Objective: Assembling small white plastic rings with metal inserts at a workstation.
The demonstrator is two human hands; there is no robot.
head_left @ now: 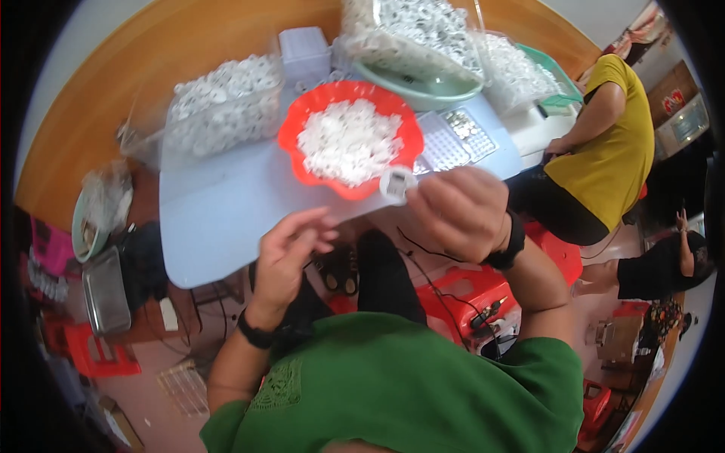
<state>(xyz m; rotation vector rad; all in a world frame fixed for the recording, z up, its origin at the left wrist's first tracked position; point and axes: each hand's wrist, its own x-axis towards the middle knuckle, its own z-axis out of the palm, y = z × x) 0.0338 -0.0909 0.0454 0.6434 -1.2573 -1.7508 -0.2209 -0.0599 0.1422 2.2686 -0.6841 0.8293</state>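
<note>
My right hand (462,213) pinches a small round white plastic piece (396,184) with a dark rectangular opening, raised by the right rim of a red scalloped bowl (298,162). Many small white plastic parts (351,141) fill that bowl, which stands on a pale blue table (219,226). Off the table's near edge, below the bowl, hovers my left hand (291,253). Its fingers are loosely curled and apart, with nothing visible in them.
A clear bin (223,113) of round white pieces stands left of the bowl. Behind it are a green basin (423,94) under a tilted clear tub and a bag of parts (521,75). Dotted sheets (445,140) lie right. A person in yellow (612,151) sits at the right.
</note>
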